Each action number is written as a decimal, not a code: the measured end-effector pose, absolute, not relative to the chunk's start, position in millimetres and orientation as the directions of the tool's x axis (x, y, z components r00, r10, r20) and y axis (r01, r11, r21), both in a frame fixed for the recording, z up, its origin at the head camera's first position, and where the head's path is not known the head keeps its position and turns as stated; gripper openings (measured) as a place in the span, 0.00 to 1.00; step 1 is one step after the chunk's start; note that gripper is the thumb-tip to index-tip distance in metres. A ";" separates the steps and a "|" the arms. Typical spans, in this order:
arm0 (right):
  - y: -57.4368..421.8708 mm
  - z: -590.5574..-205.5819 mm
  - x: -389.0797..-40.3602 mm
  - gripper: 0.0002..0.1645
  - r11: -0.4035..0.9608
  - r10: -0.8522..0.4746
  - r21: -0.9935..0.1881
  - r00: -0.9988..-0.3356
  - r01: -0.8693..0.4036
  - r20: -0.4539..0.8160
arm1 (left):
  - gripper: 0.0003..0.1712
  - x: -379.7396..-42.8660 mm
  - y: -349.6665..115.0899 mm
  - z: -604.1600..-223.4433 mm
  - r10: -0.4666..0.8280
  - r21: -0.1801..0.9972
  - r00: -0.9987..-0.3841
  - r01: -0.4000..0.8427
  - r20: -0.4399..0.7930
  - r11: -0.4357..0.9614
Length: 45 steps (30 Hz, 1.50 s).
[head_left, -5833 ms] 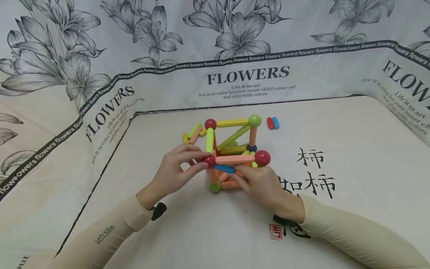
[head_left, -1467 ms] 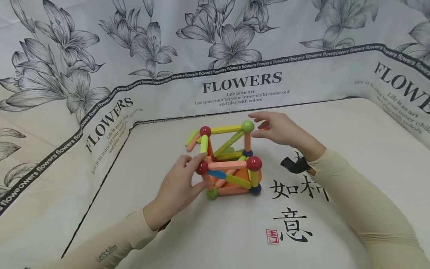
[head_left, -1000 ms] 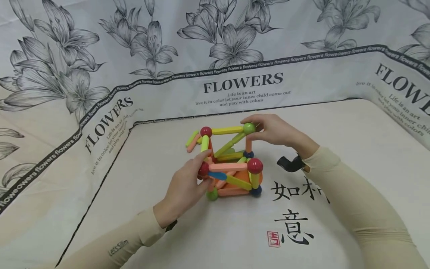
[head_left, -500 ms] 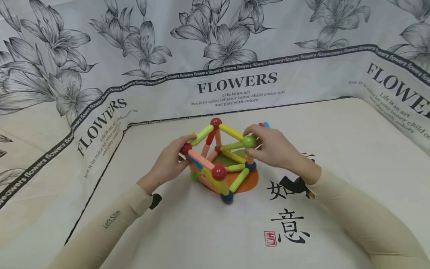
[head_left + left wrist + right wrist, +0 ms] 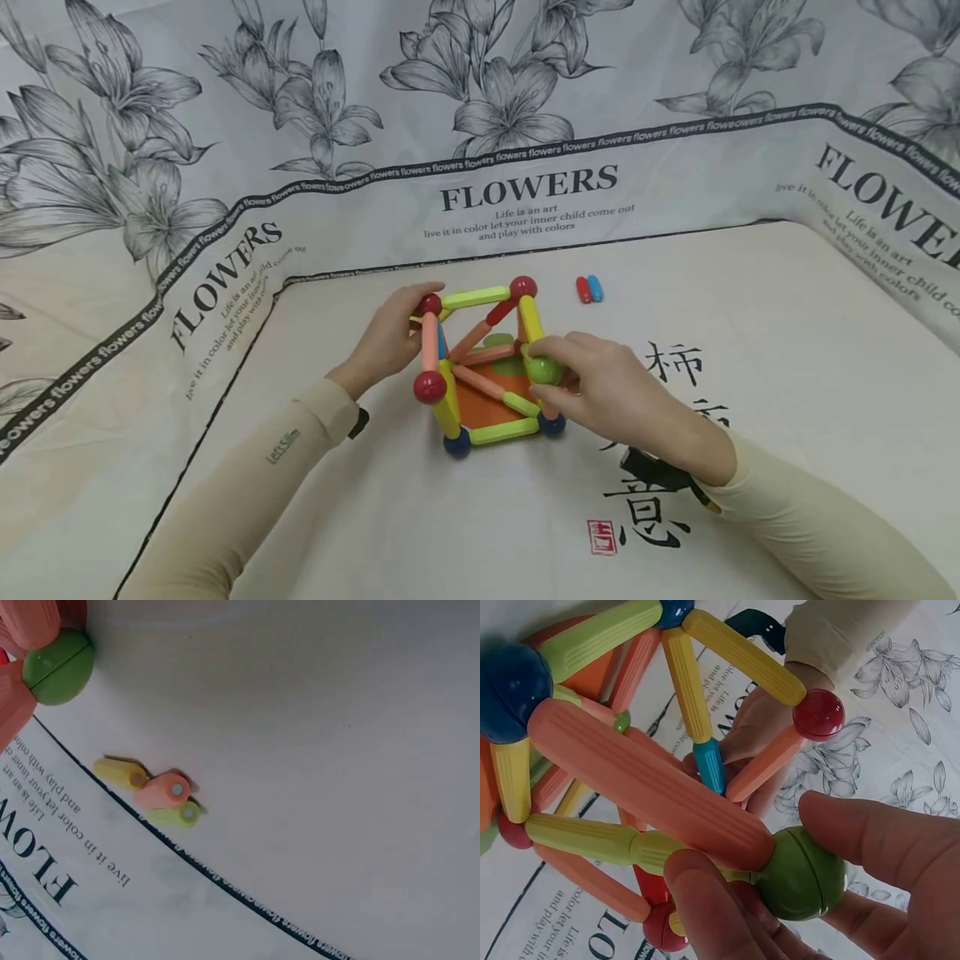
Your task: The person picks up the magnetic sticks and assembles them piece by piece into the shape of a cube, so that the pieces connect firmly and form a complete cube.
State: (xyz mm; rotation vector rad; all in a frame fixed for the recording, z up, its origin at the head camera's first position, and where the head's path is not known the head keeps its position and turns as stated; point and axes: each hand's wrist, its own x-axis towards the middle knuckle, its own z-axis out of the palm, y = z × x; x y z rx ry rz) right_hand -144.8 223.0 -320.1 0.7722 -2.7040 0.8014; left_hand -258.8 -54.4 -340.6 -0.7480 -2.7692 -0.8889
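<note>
Your head camera looks forward and down — it shares the stick frame [image 5: 480, 382] with your right-wrist camera, which stands very near; your left-wrist one faces mostly cloth [image 5: 315, 787].

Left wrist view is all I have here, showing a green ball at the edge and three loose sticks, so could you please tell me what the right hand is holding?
Observer: The right hand pinches another green ball, at an upper corner of the stick frame.
Operator: Thank you; and what about the other grip?
Observer: In the head view, the left hand holds a red ball at the frame's far left upper corner.
Operator: Is anything else lying loose, please?
Observer: Yes, a red stick and a blue stick lie side by side, apart from the frame.
</note>
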 end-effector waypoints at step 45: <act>234.0 -306.7 -147.5 0.22 0.741 -0.449 -0.465 -0.873 -0.484 0.193 | 0.15 -229.5 -91.0 -309.1 0.021 0.515 -0.968 0.152 0.250 0.843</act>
